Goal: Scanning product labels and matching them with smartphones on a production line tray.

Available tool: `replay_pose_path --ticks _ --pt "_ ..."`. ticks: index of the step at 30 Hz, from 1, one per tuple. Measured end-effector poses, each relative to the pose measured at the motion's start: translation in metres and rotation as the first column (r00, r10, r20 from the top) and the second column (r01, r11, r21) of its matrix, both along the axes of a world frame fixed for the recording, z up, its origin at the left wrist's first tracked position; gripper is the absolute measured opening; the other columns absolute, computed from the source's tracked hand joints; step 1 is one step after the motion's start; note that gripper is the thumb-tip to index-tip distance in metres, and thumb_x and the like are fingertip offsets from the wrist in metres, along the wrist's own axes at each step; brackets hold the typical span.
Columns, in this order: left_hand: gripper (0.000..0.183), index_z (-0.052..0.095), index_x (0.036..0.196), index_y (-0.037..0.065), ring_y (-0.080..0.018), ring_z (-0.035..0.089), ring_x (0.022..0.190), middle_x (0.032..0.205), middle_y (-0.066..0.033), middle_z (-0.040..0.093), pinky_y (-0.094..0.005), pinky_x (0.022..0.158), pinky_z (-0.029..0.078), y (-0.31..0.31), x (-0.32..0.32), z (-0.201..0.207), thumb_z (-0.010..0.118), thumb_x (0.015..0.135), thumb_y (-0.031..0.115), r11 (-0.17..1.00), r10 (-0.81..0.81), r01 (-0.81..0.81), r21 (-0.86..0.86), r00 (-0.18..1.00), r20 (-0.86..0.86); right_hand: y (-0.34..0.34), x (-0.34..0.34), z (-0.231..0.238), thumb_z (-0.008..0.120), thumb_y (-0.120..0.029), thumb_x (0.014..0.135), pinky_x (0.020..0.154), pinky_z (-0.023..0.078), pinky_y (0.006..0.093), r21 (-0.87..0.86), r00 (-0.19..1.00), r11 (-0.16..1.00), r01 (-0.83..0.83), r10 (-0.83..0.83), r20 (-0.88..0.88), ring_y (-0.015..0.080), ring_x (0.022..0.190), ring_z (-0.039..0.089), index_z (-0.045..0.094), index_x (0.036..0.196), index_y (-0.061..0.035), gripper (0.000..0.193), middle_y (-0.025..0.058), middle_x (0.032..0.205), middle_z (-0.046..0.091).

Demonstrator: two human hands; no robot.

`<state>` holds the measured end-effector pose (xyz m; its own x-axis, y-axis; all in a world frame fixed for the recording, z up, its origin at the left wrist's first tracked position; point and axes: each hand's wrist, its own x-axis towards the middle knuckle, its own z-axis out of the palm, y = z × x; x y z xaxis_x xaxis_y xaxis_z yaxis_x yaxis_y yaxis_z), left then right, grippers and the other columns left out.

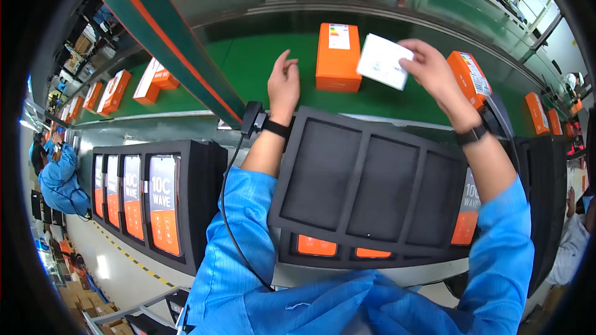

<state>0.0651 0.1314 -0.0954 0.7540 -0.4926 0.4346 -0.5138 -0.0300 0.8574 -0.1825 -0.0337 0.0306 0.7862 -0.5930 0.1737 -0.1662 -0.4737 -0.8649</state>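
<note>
A folded white leaflet [384,62] with faint print is pinched between the thumb and fingers of my right hand [429,69], above the green conveyor belt. Just left of the leaflet, an orange box [338,62] with a white label on top rests on the belt. My left hand [284,84] hovers over the belt to the left of this box, its fingers loosely apart and nothing in them. Beneath my forearms lies a black foam tray [360,177] with bare compartments, tilted over another tray. Phones with orange and grey front film [316,245] show partly under its near edge.
More orange boxes [470,77] sit along the belt on both sides. A foam tray of phones [164,201] stands at left. A green post [167,37] slants down near my left hand, and a black cable [223,195] runs along my left arm. People in workwear are at both sides.
</note>
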Motion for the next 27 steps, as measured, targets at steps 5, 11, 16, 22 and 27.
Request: replay_pose_path --ticks 5,11,16,22,27 --pt "0.035 0.057 0.119 0.002 -0.0211 0.065 0.084 0.093 -0.0113 0.068 -0.0316 0.075 0.050 0.006 0.003 -0.009 0.055 0.086 0.012 0.999 -0.037 0.038 0.027 0.999 -0.030 -0.040 0.101 -0.062 0.065 -0.014 0.085 0.078 0.048 0.0279 -0.240 0.968 0.968 -0.073 0.010 -0.253 0.0134 0.081 0.059 0.053 0.125 -0.0044 0.043 0.0070 0.096 0.063" --pt "0.024 0.067 0.103 0.001 -0.0197 0.067 0.076 0.084 -0.0106 0.070 -0.0301 0.071 0.050 0.002 0.005 -0.009 0.054 0.086 0.014 0.984 -0.178 0.179 0.010 0.982 -0.058 -0.028 0.058 -0.035 0.067 -0.024 0.081 0.097 0.043 0.0384 -0.525 0.982 0.850 0.043 -0.132 -0.132 0.0320 0.114 0.051 0.049 0.129 -0.0083 0.054 0.0167 0.124 0.052" --pt "0.023 0.070 0.095 0.003 -0.0108 0.062 0.071 0.074 -0.0067 0.069 -0.0245 0.067 0.048 0.007 0.016 -0.006 0.049 0.091 0.013 0.958 -0.284 0.271 -0.095 0.944 -0.168 -0.008 -0.134 -0.021 0.065 -0.023 0.083 0.100 0.039 0.0396 -0.784 0.948 0.614 0.093 -0.295 -0.119 0.0363 0.118 0.049 0.052 0.125 -0.0056 0.048 0.0171 0.127 0.052" --pt "0.027 0.067 0.106 0.002 -0.0104 0.060 0.065 0.072 -0.0044 0.065 -0.0210 0.061 0.046 0.003 0.013 -0.002 0.048 0.096 0.019 0.874 -0.486 0.443 -0.198 0.804 -0.344 0.068 -0.357 -0.096 0.065 -0.022 0.085 0.091 0.046 0.0369 -0.346 0.695 0.718 0.604 -0.687 -0.212 0.0290 0.113 0.054 0.051 0.126 -0.0051 0.047 0.0171 0.124 0.053" --pt "0.034 0.064 0.107 0.001 -0.0108 0.050 0.045 0.054 -0.0039 0.054 -0.0231 0.043 0.037 0.036 -0.008 0.031 0.046 0.096 0.028 0.777 -0.592 0.630 0.009 0.734 -0.333 0.135 -0.327 -0.081 0.056 -0.008 0.089 0.083 0.049 0.0335 -0.278 0.803 0.769 0.576 -0.596 0.016 0.0237 0.094 0.063 0.052 0.126 -0.0020 0.038 0.0124 0.108 0.064"
